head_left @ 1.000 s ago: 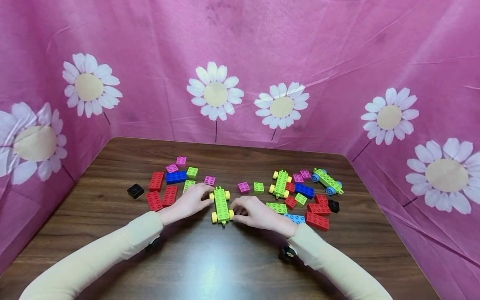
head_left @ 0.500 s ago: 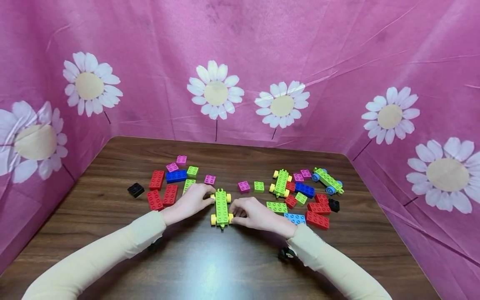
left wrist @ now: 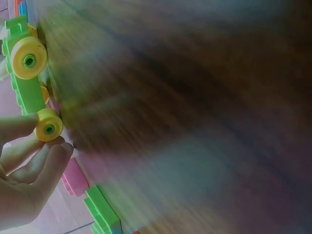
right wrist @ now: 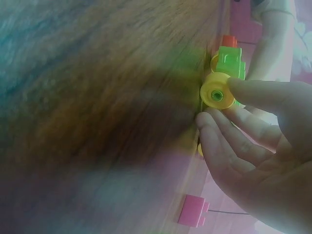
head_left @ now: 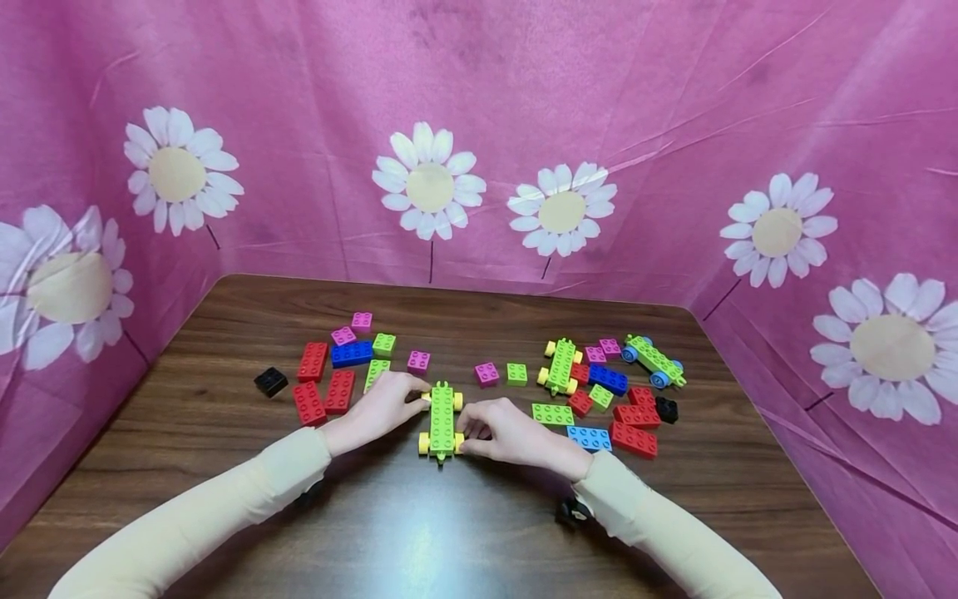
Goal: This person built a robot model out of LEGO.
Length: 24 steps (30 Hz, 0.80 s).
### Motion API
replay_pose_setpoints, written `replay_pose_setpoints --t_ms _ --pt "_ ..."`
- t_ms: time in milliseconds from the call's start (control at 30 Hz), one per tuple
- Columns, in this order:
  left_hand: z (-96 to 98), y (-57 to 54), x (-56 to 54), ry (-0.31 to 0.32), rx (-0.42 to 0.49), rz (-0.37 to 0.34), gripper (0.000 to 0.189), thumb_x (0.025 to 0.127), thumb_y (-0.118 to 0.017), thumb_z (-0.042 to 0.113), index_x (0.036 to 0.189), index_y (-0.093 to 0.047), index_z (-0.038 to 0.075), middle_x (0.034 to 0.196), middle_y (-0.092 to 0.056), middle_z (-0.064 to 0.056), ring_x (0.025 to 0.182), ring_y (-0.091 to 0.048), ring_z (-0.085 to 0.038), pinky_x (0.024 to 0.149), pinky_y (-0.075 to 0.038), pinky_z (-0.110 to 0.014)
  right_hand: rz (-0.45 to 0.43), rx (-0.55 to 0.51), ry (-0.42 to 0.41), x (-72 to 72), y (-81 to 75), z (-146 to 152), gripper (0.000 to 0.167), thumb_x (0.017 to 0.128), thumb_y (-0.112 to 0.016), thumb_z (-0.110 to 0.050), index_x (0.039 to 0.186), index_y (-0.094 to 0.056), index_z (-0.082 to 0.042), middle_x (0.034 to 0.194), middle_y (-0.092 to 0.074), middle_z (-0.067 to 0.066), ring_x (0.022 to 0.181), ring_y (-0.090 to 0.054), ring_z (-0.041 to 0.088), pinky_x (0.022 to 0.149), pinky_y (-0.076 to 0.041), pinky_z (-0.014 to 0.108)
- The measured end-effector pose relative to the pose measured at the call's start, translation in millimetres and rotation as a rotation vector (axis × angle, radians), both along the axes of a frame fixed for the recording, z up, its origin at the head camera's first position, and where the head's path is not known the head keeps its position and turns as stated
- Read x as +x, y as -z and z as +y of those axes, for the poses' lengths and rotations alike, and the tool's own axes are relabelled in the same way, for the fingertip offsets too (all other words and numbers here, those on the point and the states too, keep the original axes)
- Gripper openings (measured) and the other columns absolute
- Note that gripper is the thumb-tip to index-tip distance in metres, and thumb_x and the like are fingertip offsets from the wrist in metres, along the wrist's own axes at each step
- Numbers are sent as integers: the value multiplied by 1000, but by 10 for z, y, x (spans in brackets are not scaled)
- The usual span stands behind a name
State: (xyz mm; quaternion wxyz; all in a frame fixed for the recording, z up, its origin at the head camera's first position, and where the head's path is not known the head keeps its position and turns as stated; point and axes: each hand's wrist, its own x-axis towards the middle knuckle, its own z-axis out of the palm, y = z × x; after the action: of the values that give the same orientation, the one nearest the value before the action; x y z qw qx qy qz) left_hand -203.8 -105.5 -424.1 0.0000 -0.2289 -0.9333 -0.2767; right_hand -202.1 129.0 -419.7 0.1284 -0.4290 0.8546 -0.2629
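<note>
A lime-green toy car base (head_left: 442,421) with studs on top and yellow wheels stands lengthwise between the two hands. My left hand (head_left: 379,409) holds its far left wheel; in the left wrist view thumb and fingers pinch that yellow wheel (left wrist: 49,126). On the other side, my right hand (head_left: 507,431) holds the near right wheel. The right wrist view shows this yellow wheel (right wrist: 217,91) between thumb and fingertips. Just beyond the car base lies a small pink brick (head_left: 418,361).
Left of the hands lie red bricks (head_left: 312,362), a blue brick (head_left: 352,353) and a black piece (head_left: 271,381). To the right are another yellow-wheeled car base (head_left: 561,366), a blue-wheeled one (head_left: 654,362), a light blue brick (head_left: 589,438) and several others. A pink flowered cloth (head_left: 479,75) hangs behind the table.
The car base has slid a little toward the front of the table and straightened slightly. Both hands have followed it, still at its wheels.
</note>
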Motion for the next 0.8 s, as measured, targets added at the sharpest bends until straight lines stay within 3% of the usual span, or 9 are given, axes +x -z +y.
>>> replay_pose_setpoints --t_ms 433,800 --pt "-24 26 2 10 5 21 23 90 -71 12 109 -74 -1 107 -76 -14 101 -72 -26 89 -58 -42 -4 -22 -2 -4 29 12 15 90 -73 -17 101 -68 -8 95 -73 4 82 -68 6 75 -56 16" --pt "-36 16 0 31 10 28 23 91 -71 11 109 -74 -2 107 -76 -15 102 -72 -28 89 -58 -42 19 -54 30 -23 -72 47 17 91 -71 -14 105 -68 -5 100 -75 7 87 -70 10 77 -58 19"
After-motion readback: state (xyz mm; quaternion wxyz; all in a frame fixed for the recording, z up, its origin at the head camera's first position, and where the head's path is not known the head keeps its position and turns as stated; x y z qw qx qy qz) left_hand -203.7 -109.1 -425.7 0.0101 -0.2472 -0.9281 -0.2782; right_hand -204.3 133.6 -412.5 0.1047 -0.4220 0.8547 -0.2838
